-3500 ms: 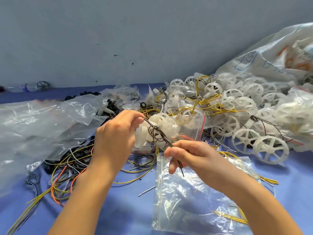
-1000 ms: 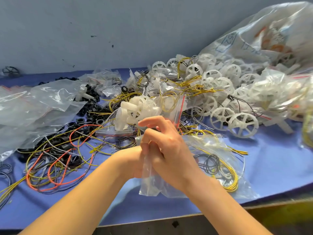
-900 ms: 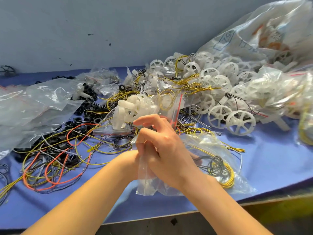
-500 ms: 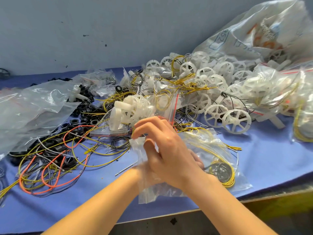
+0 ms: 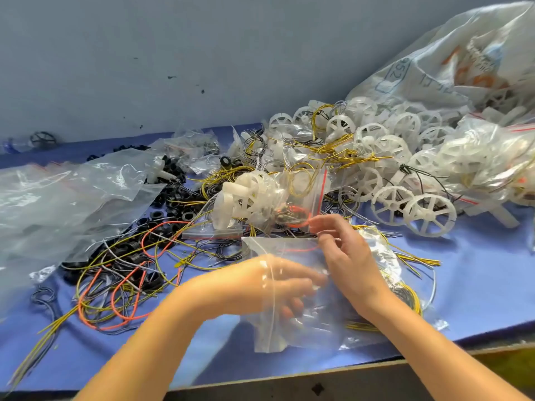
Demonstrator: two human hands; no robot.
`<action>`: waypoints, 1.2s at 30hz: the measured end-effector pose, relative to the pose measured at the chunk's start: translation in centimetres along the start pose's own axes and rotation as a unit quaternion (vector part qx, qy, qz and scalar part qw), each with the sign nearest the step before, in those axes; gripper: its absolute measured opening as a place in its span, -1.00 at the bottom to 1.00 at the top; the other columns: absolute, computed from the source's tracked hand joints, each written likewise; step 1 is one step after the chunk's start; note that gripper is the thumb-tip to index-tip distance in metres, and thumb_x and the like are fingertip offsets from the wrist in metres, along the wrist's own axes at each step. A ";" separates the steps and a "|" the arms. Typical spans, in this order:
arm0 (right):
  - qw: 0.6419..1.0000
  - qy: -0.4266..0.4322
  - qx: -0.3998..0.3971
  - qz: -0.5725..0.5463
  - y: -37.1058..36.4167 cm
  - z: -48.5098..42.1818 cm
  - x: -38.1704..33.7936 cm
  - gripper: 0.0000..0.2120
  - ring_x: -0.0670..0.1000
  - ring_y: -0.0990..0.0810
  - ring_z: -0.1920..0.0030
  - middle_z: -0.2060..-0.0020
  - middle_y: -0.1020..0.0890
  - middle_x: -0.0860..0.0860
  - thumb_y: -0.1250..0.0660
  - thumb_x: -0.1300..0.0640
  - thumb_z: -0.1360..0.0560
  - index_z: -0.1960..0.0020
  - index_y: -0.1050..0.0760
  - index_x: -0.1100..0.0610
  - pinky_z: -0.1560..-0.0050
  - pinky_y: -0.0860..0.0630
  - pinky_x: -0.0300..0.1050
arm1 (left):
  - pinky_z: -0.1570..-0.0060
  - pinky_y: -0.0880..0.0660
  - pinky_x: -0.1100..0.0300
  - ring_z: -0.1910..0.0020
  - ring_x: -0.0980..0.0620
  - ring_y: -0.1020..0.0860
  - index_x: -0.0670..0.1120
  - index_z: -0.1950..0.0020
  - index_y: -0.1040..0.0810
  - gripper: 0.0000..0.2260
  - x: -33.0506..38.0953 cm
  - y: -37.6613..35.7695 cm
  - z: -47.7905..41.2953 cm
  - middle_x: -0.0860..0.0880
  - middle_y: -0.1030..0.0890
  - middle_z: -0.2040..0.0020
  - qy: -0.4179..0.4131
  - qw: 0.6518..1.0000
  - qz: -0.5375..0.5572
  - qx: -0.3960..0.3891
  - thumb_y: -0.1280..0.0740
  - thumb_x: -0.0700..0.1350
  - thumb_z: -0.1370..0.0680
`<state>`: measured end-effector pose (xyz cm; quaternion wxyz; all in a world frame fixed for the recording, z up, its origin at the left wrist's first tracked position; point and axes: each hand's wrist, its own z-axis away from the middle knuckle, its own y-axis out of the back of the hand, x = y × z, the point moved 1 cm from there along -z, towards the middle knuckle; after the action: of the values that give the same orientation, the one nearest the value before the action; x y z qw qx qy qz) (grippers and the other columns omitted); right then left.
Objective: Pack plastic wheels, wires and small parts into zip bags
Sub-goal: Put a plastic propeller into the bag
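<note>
At a bench draped in blue cloth (image 5: 480,273), a person works with bare hands amid a clutter of parts. At the far left lies a heap of slack, crinkled clear bags (image 5: 58,204), glossy where they catch the light. Beside it, thin wires (image 5: 121,279) in orange, yellow and grey loop over one another in a loose tangle, spread across a scatter of small black rings (image 5: 170,198).

Near the middle, the left hand (image 5: 260,285) shows as a blur through the film of a clear zip bag (image 5: 304,331) held up just above the cloth near the front edge. Its fingers look bent, but whether they lie inside the bag or behind it, and whether they grip anything, cannot be told. The right hand (image 5: 350,264) is at the bag's mouth, thumb and forefinger pinched on the top edge by the red seal line, the other fingers loosely curled.

Just behind the hands sits a packed bag (image 5: 260,195), bulging with white plastic wheels and a coil of yellow wire. Under the right wrist lies another flat bag (image 5: 405,293) holding yellow and dark wire.

To the right, loose white spoked wheels (image 5: 414,209) pile up with strands of yellow wire, spilling from a large, translucent printed sack (image 5: 463,68) slumped against the grey wall.
</note>
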<state>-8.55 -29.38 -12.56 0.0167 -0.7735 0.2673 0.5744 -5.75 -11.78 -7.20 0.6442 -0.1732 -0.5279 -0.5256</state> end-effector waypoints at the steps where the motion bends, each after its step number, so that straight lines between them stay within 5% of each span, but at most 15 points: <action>1: 1.000 0.000 -0.004 0.013 0.0 0.0 0.1 -0.67 -0.23 -0.58 -0.01 0.05 -0.64 -0.21 -0.17 0.32 -0.54 -0.03 -0.54 -0.08 0.07 -0.42 -0.41 | 0.10 -0.61 0.14 0.15 0.06 -0.64 0.00 -0.10 -0.67 -0.82 -0.2 1.3 0.5 -0.08 -0.68 0.05 -0.012 0.999 0.029 0.015 -0.31 -0.03 -0.59; 4: 0.998 0.012 -0.012 0.053 -0.3 -0.1 0.0 -0.63 -0.25 -0.56 -0.01 0.04 -0.63 -0.22 -0.19 0.34 -0.51 -0.02 -0.52 -0.12 0.07 -0.40 -0.45 | 0.45 -0.47 0.25 0.42 0.05 -0.54 -0.06 0.13 -0.67 -0.78 -1.2 6.2 2.4 -0.06 -0.60 0.27 -0.057 0.960 0.113 0.249 -0.28 -0.02 -0.60; 7: 0.997 0.023 -0.024 0.070 -0.5 -0.1 -0.2 -0.63 -0.24 -0.54 -0.03 0.01 -0.62 -0.17 -0.19 0.35 -0.52 -0.01 -0.51 -0.11 0.02 -0.39 -0.43 | 0.37 -0.39 0.24 0.39 0.11 -0.48 -0.03 0.12 -0.63 -0.79 -2.7 7.9 1.5 0.06 -0.54 0.30 -0.069 0.848 -0.043 0.524 -0.26 -0.04 -0.63; 9: 0.996 0.035 -0.028 0.079 -0.6 0.0 -0.4 -0.67 -0.23 -0.54 -0.06 -0.01 -0.61 -0.16 -0.19 0.35 -0.53 -0.04 -0.54 -0.05 -0.04 -0.40 -0.37 | 0.12 -0.45 0.30 0.14 0.09 -0.54 0.03 -0.05 -0.60 -0.89 -3.4 7.4 0.1 0.02 -0.56 0.06 -0.082 0.818 -0.173 0.542 -0.28 -0.04 -0.61; 11: 0.994 0.051 -0.030 0.089 -0.7 0.0 -0.8 -0.68 -0.22 -0.53 -0.09 -0.02 -0.60 -0.17 -0.20 0.35 -0.53 -0.06 -0.55 -0.02 -0.08 -0.41 -0.34 | -0.15 -0.46 0.14 -0.12 0.01 -0.51 0.10 -0.24 -0.54 -0.78 -4.0 7.1 -1.0 -0.05 -0.46 -0.19 -0.058 0.828 -0.258 0.495 -0.28 0.00 -0.61; 15: 0.993 0.075 -0.019 0.094 -1.1 -0.2 -1.9 -0.70 -0.23 -0.52 -0.09 -0.03 -0.60 -0.12 -0.20 0.35 -0.53 -0.08 -0.57 0.03 -0.07 -0.41 -0.37 | -0.03 -0.49 -0.02 -0.17 -0.13 -0.49 0.08 -0.38 -0.43 -0.68 -4.6 7.3 -2.0 -0.09 -0.47 -0.22 -0.014 0.790 -0.359 0.496 -0.23 -0.10 -0.62; 19: 0.994 0.079 -0.006 0.071 -1.7 -0.8 -2.8 -0.70 -0.16 -0.56 -0.09 -0.03 -0.61 -0.10 -0.19 0.36 -0.53 -0.09 -0.56 0.04 -0.09 -0.46 -0.23 | 0.02 -0.41 0.01 -0.04 -0.20 -0.53 -0.02 -0.28 -0.50 -0.69 -4.9 9.0 -0.8 -0.17 -0.57 -0.09 -0.041 0.771 -0.262 0.579 -0.18 -0.26 -0.59; 22: 0.996 0.074 -0.005 0.057 -2.1 -1.2 -3.4 -0.70 -0.20 -0.55 -0.06 -0.03 -0.61 -0.09 -0.18 0.35 -0.54 -0.10 -0.56 0.04 -0.05 -0.44 -0.32 | 0.13 -0.40 0.03 0.10 -0.19 -0.54 -0.05 -0.22 -0.53 -0.71 -5.2 10.3 1.2 -0.14 -0.62 0.02 -0.017 0.744 -0.187 0.642 -0.15 -0.25 -0.58; 25: 0.998 0.054 -0.003 0.029 -2.7 -1.4 -4.2 -0.71 -0.21 -0.56 -0.04 -0.04 -0.63 -0.09 -0.18 0.32 -0.56 -0.13 -0.56 0.04 -0.04 -0.45 -0.34 | 0.22 -0.43 0.12 0.25 0.01 -0.53 -0.06 -0.16 -0.52 -0.73 -4.6 11.1 3.0 -0.07 -0.60 0.06 -0.032 0.716 0.050 0.696 -0.13 -0.28 -0.57; 27: 0.999 0.028 -0.016 -0.024 -3.2 -1.6 -4.9 -0.75 -0.15 -0.60 -0.02 -0.04 -0.65 -0.07 -0.21 0.24 -0.61 -0.19 -0.56 0.05 -0.07 -0.51 -0.23 | 0.26 -0.54 0.22 0.20 0.10 -0.58 -0.06 -0.14 -0.50 -0.74 -3.4 10.5 3.3 -0.08 -0.61 -0.04 -0.097 0.725 0.294 0.615 -0.14 -0.33 -0.58; 29: 0.991 -0.015 -0.058 -0.116 -3.8 -1.8 -5.9 -0.77 -0.09 -0.65 0.06 -0.01 -0.67 -0.06 -0.26 0.11 -0.62 -0.26 -0.55 0.07 -0.04 -0.56 -0.14 | 0.25 -0.60 0.27 0.12 0.07 -0.63 -0.16 -0.26 -0.48 -0.70 -2.0 8.6 2.8 -0.13 -0.63 -0.09 -0.147 0.768 0.401 0.477 -0.16 -0.37 -0.58; 33: 0.962 -0.033 -0.148 -0.226 -4.9 -1.5 -7.5 -0.85 -0.10 -0.59 0.28 0.21 -0.67 -0.05 -0.31 0.09 -0.58 -0.05 -0.60 0.13 0.21 -0.54 -0.16 | 0.13 -0.64 0.10 0.09 -0.06 -0.68 -0.22 -0.28 -0.45 -0.74 0.1 4.4 1.7 -0.20 -0.67 -0.07 -0.179 0.849 0.366 0.335 -0.19 -0.34 -0.60; 36: 0.977 -0.018 -0.085 -0.194 -4.7 -1.6 -7.4 -0.91 -0.04 -0.55 0.33 0.28 -0.65 0.05 -0.38 0.14 -0.55 0.03 -0.62 0.16 0.21 -0.57 -0.02 | -0.08 -0.59 0.01 -0.06 -0.05 -0.65 -0.15 -0.25 -0.47 -0.77 0.2 3.7 1.8 -0.11 -0.65 -0.13 -0.173 0.882 0.184 0.398 -0.23 -0.32 -0.61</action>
<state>-6.59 -23.01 -6.69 0.0669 -0.7986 0.0618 0.5949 -3.46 -9.07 -5.09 0.6425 -0.0846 -0.7543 -0.1050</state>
